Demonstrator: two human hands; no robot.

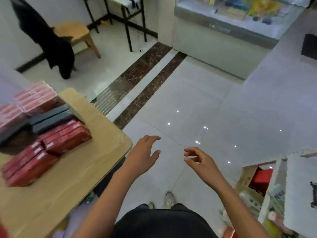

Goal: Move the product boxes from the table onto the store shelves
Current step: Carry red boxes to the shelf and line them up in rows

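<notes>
While both hands hang over the pale floor (pixel 197 103), the product boxes (pixel 51 145) sit piled on the wooden tabletop (pixel 96 152) at the near left. Far left stand a wooden stool (pixel 75 31) and a black coat (pixel 48 42). Far right is a glass freezer (pixel 223 31). A white shelf (pixel 295 177) at the near right holds one red box (pixel 262 176). Only floor lies between hands and shelf.

The left hand (pixel 144 155) reaches out just beside the tabletop's corner, its grip spread and holding nothing. The right hand (pixel 200 160) has a loosely curled grip, also holding nothing.

The pile is blurry: maybe five red boxes, two grey boxes (pixel 51 117), and pink packs (pixel 34 97) behind.
</notes>
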